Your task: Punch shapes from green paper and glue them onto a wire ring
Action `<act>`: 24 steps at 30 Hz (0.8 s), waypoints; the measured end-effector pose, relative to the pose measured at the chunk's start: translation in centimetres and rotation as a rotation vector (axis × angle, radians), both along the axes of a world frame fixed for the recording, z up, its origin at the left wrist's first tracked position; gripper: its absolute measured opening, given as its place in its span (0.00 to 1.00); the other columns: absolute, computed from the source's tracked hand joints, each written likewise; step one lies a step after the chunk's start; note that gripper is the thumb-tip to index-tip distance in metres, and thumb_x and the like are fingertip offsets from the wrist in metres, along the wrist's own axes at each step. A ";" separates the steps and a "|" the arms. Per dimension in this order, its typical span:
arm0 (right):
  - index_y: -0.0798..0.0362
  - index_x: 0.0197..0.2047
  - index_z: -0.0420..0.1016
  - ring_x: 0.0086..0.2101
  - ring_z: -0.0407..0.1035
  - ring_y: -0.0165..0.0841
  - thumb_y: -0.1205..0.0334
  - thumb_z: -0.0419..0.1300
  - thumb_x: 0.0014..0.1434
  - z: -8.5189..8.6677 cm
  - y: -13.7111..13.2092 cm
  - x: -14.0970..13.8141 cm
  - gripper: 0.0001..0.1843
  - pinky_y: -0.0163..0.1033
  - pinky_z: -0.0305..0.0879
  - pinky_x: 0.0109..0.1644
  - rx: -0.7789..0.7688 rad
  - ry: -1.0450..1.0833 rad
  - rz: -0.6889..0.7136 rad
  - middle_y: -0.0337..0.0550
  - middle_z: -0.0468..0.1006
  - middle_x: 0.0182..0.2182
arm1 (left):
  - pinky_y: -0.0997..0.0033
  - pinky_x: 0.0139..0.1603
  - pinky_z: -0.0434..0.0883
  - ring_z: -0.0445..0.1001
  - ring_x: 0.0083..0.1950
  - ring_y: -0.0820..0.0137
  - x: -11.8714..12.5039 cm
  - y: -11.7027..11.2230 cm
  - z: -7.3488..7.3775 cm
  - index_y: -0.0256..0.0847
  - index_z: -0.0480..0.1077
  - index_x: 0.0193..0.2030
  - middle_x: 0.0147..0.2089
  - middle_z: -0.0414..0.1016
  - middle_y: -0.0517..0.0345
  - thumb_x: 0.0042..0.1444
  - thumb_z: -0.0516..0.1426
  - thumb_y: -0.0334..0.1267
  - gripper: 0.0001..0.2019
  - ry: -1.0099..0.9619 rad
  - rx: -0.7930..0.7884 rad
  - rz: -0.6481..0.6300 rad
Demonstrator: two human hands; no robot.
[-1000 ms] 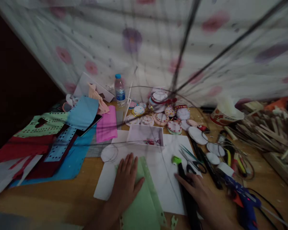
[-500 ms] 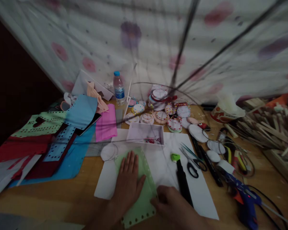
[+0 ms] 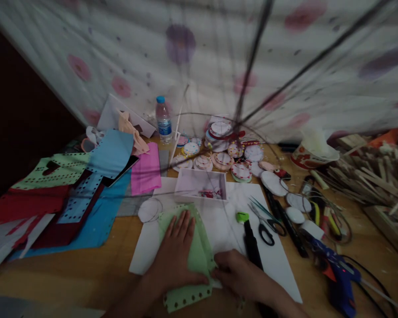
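My left hand lies flat with fingers stretched out on a light green perforated sheet. The sheet rests on white paper on the wooden table. My right hand is closed in a pinch on the sheet's right edge, close to my left thumb. A black tool with a green tip lies just right of my right hand, and black-handled scissors lie beyond it.
Coloured foam sheets cover the left side. A shallow white box, decorated round cut-outs and a water bottle stand behind. A blue glue gun, wires and wooden sticks fill the right. Floral fabric hangs at the back.
My right hand left the black tool, crossed left and pinched the green sheet's edge. The sheet shifted and folded under my left hand, which stayed pressed on it.
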State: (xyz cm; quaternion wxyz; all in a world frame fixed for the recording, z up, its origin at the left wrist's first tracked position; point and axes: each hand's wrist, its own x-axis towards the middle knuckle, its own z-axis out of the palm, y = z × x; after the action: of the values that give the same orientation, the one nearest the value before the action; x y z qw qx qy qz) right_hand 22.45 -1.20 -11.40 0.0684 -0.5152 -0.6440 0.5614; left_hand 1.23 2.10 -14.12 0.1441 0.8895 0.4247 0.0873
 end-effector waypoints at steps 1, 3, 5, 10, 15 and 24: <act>0.53 0.19 0.57 0.20 0.58 0.24 0.68 0.54 0.52 0.1 0.1 0.0 0.13 0.29 0.48 0.21 0.034 -0.012 -0.001 0.31 0.62 0.16 | 0.42 0.66 0.42 0.37 0.71 0.44 0.0 0.0 0.1 0.31 0.36 0.70 0.72 0.33 0.36 0.34 0.49 0.77 0.64 0.003 -0.006 0.000; 0.53 0.18 0.56 0.21 0.56 0.24 0.68 0.55 0.51 0.2 0.2 0.1 0.14 0.30 0.45 0.22 0.086 -0.036 0.000 0.30 0.59 0.16 | 0.43 0.66 0.42 0.36 0.71 0.45 0.0 0.0 0.2 0.31 0.37 0.70 0.72 0.32 0.36 0.34 0.49 0.77 0.64 0.010 -0.015 0.002; 0.54 0.18 0.58 0.21 0.54 0.24 0.68 0.56 0.50 0.3 0.2 0.1 0.13 0.30 0.45 0.23 0.107 -0.055 0.000 0.30 0.58 0.16 | 0.43 0.67 0.41 0.35 0.71 0.46 0.0 -0.3 0.2 0.32 0.37 0.70 0.72 0.32 0.37 0.34 0.50 0.77 0.64 0.011 -0.017 0.003; 0.55 0.20 0.66 0.21 0.56 0.25 0.64 0.61 0.48 0.0 0.2 0.0 0.09 0.30 0.45 0.21 0.082 -0.081 -0.008 0.31 0.63 0.17 | 0.44 0.67 0.40 0.35 0.71 0.47 0.3 -1.3 0.1 0.32 0.35 0.70 0.72 0.32 0.38 0.37 0.50 0.76 0.63 0.005 -0.021 -0.012; 0.56 0.19 0.65 0.21 0.55 0.24 0.69 0.57 0.49 -0.1 0.6 -0.3 0.09 0.29 0.47 0.23 0.101 -0.039 0.036 0.30 0.60 0.17 | 0.43 0.67 0.40 0.37 0.71 0.46 0.4 -1.4 0.3 0.32 0.37 0.70 0.72 0.34 0.38 0.36 0.48 0.77 0.63 -0.006 -0.040 -0.038; 0.56 0.19 0.65 0.21 0.54 0.24 0.71 0.58 0.49 0.2 1.0 0.2 0.09 0.29 0.48 0.23 0.129 -0.002 0.092 0.30 0.60 0.17 | 0.44 0.67 0.41 0.37 0.71 0.46 0.3 -1.3 0.7 0.33 0.36 0.70 0.72 0.34 0.38 0.37 0.49 0.76 0.62 -0.001 -0.061 -0.057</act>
State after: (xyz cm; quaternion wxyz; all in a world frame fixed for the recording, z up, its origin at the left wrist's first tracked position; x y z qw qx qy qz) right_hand 22.66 -0.20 -11.18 0.0748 -0.4803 -0.7018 0.5207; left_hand 1.51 0.84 -13.39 0.1737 0.8964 0.4016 0.0708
